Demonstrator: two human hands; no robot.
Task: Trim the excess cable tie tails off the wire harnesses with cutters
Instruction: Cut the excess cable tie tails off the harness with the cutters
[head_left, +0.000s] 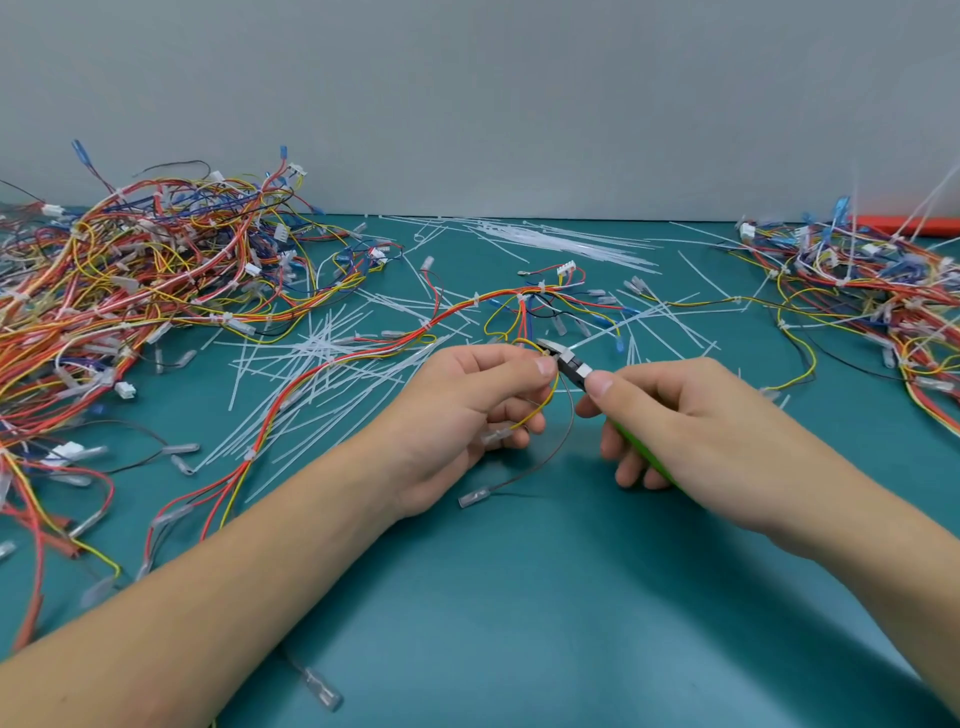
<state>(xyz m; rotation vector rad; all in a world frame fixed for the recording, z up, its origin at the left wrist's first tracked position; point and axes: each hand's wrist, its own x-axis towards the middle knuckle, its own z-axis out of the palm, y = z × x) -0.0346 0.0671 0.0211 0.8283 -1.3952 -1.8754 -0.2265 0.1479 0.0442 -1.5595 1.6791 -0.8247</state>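
Observation:
A wire harness (457, 312) of red, yellow and white wires runs across the middle of the green table. My left hand (467, 410) pinches a yellow wire of this harness between thumb and fingers, just at a cable tie. My right hand (691, 421) grips green-handled cutters (571, 366), whose metal jaws sit at that tie right beside my left thumb. A long white tie tail (618, 325) sticks out from the jaws toward the far right.
A big heap of harnesses (130, 291) fills the left side, a second heap (878, 296) lies at the right. Cut white tie tails (322, 364) litter the table's middle and a bundle of ties (561, 241) lies by the grey wall.

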